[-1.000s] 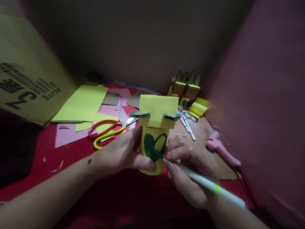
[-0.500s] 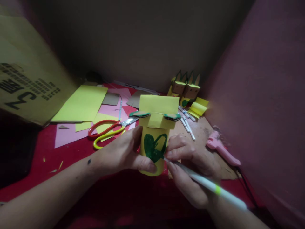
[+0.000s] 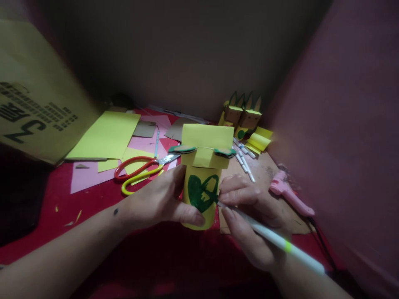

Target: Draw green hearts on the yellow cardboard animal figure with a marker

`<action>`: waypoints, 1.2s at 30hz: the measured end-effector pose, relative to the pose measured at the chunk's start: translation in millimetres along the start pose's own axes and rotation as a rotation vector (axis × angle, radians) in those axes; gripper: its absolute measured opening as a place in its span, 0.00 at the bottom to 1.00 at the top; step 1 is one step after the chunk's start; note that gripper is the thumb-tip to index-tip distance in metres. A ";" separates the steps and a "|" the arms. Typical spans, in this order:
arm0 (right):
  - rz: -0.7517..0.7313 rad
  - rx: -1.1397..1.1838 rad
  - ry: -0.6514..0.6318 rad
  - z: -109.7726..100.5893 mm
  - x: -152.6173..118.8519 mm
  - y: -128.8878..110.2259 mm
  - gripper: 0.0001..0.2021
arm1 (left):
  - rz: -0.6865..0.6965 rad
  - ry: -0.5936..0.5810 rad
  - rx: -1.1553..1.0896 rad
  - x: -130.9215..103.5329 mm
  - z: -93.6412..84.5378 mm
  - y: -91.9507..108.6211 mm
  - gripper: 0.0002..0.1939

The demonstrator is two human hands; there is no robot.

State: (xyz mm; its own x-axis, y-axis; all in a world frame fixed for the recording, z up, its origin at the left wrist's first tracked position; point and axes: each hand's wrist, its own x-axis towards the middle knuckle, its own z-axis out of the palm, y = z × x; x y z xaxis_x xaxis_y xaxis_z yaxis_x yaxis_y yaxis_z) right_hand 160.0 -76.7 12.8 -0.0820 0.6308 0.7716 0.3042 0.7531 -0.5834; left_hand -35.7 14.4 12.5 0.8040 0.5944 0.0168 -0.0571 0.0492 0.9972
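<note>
A yellow paper figure (image 3: 207, 145) with a tube body and a box-like head is upright in front of me, gripped low by my left hand (image 3: 168, 197), thumb across its front. Green-edged ears (image 3: 225, 153) stick out on both sides of the head. On the body is a green heart (image 3: 199, 193), its left lobe solid and its right side only partly coloured. My right hand (image 3: 249, 216) is closed round a white marker (image 3: 274, 241) with a light green band. The marker's tip touches the heart's right edge.
Red-and-yellow-handled scissors (image 3: 140, 170) lie left of the figure, beside yellow paper (image 3: 106, 135) and pink scraps. Several markers (image 3: 246, 164) and a pink glue gun (image 3: 289, 193) lie right on cardboard. Two finished-looking figures (image 3: 243, 114) stand behind. A carton (image 3: 37, 99) rises at left.
The marker tip has moved slightly up and right along the heart's edge. More green now fills the heart's lower right part. My left hand and the figure are nearly still.
</note>
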 end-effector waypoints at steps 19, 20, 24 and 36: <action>0.040 0.048 0.159 3.9 -4.1 3.8 0.14 | 0.041 0.002 0.051 -2.2 2.2 1.9 0.38; 0.038 0.042 0.159 3.9 -4.4 4.0 0.14 | 0.042 -0.004 0.050 -2.0 2.2 2.2 0.38; 0.009 0.007 0.106 2.9 -5.5 5.3 0.13 | 0.035 -0.013 0.051 -1.3 1.5 1.6 0.38; 0.002 0.095 0.129 3.4 -5.6 4.5 0.17 | 0.048 -0.053 -0.024 -1.0 -0.2 0.3 0.36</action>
State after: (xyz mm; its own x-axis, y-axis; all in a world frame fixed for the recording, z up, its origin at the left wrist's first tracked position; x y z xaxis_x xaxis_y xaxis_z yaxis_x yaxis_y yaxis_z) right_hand 158.6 -76.2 5.0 0.0431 0.6080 0.7928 0.2121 0.7698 -0.6020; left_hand -36.6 14.0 12.7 0.8303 0.5531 0.0687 -0.1096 0.0412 0.9931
